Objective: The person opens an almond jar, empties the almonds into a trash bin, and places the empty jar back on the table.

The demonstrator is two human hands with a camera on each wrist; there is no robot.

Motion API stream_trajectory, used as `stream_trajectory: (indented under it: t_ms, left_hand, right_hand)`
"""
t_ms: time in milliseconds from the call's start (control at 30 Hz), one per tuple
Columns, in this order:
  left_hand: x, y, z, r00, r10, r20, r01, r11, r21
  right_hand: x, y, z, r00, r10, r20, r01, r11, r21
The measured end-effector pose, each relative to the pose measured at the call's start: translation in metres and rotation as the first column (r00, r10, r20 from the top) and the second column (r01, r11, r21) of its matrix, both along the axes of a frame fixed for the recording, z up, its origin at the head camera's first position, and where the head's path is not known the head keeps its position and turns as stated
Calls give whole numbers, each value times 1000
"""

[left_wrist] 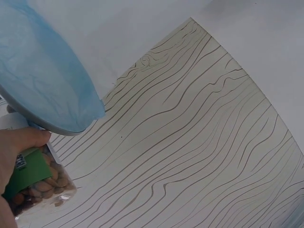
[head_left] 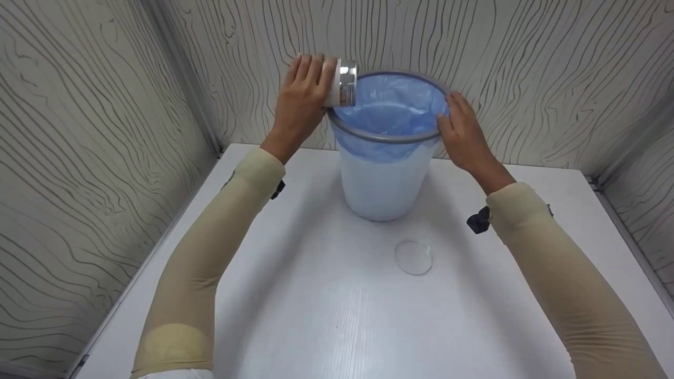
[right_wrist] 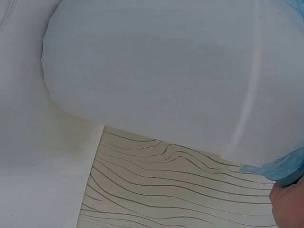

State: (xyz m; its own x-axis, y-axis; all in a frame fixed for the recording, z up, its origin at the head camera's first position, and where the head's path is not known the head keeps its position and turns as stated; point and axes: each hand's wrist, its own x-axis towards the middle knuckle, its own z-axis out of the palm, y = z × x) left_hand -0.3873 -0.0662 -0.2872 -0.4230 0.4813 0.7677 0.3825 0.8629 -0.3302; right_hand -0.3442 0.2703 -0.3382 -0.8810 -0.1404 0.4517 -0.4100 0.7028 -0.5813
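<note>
My left hand [head_left: 305,87] grips a clear jar of almonds [left_wrist: 45,183] with a green label. In the head view the jar lies tipped sideways, its silvery end [head_left: 347,83] at the left rim of a white trash can [head_left: 382,184]. A blue bag [head_left: 389,100] lines the can, folded over under a grey rim [head_left: 387,139]. My right hand [head_left: 463,134] holds that rim on the opposite side, thumb inside, fingers at the edge. Only a bit of this hand [right_wrist: 289,206] shows in the right wrist view, beside the can's wall.
A clear, thin round disc or ring [head_left: 414,257] lies on the white table [head_left: 326,316] in front of the can. Wood-patterned panels [head_left: 253,68] stand behind and at both sides.
</note>
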Motion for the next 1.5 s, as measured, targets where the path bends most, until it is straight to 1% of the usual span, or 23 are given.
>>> stream_trajectory:
  t_ms: [200,333,567,700,900,1167,1300,1367,1500]
  left_hand:
    - [-1,1,1,1000,-8,-24,8,1000,-8]
    - [-2,2,0,999,-1,-41,0,1000,-18]
    - [-4,4,1,996,-3,-84,1,1000,-30]
    - [-5,5,0,995,6,-102,-11,999,-47]
    - [-4,6,1,996,12,-89,-18,998,-66]
    - [-3,6,1,996,4,-88,-11,997,-81]
    - [-2,7,2,997,6,-78,-14,996,-92]
    - [-2,7,2,997,11,-79,-19,995,-102]
    - [-2,7,2,994,29,-102,-41,992,-122]
  right_hand:
    - [0,0,1,1000,5,-5,-5,1000,-9]
    - [0,0,1,1000,1,1,-1,1000,-6]
    - [0,0,0,1000,-7,-20,7,1000,3]
    - [0,1,0,1000,-14,-15,14,1000,7]
    - [-1,1,-1,1000,-9,-13,9,1000,9]
    - [0,1,0,1000,-5,-11,5,1000,6]
    - [0,1,1,1000,-5,-21,5,1000,3]
    - [-1,1,1,1000,-1,-23,1,1000,-2]
    - [-1,0,0,1000,10,-19,-11,1000,-16]
